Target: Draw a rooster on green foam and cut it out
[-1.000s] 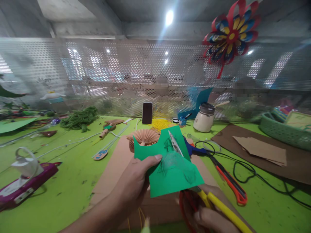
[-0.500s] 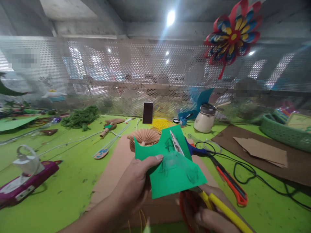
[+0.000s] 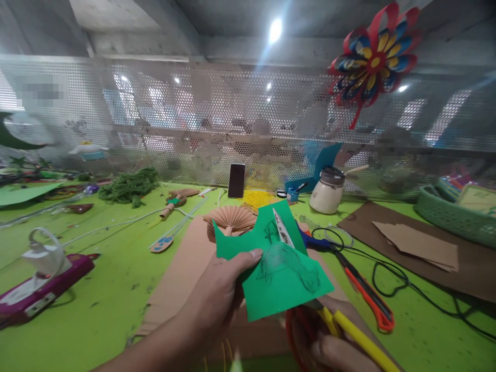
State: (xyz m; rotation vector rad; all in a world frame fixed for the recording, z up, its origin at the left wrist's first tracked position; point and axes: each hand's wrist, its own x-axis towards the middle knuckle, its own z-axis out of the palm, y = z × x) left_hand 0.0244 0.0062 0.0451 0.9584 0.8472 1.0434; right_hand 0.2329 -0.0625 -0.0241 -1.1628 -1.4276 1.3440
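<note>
My left hand [image 3: 217, 302] pinches a piece of green paper [image 3: 284, 279] with a dark pencil drawing on it, thumb on top near its left edge. My right hand [image 3: 329, 343], low at the bottom edge, is closed round the red and yellow handles of a pair of scissors [image 3: 341, 330]. The scissor blade [image 3: 282, 231] pokes up through the paper near its top. Both hands are held above a sheet of brown card [image 3: 186, 268] on the lime green table [image 3: 96, 299].
A pleated tan paper fan [image 3: 229, 218] lies behind the green paper. An orange utility knife [image 3: 368, 292], black cable [image 3: 391, 276] and blue-handled tool lie right. A purple tape dispenser [image 3: 36, 284] sits left, a white jar [image 3: 327, 192], a phone [image 3: 236, 180] and a green basket [image 3: 449, 212] farther back.
The green paper has turned slightly and slid a little to the right in my left hand, while the scissor blade stays in the cut. The view has shifted slightly.
</note>
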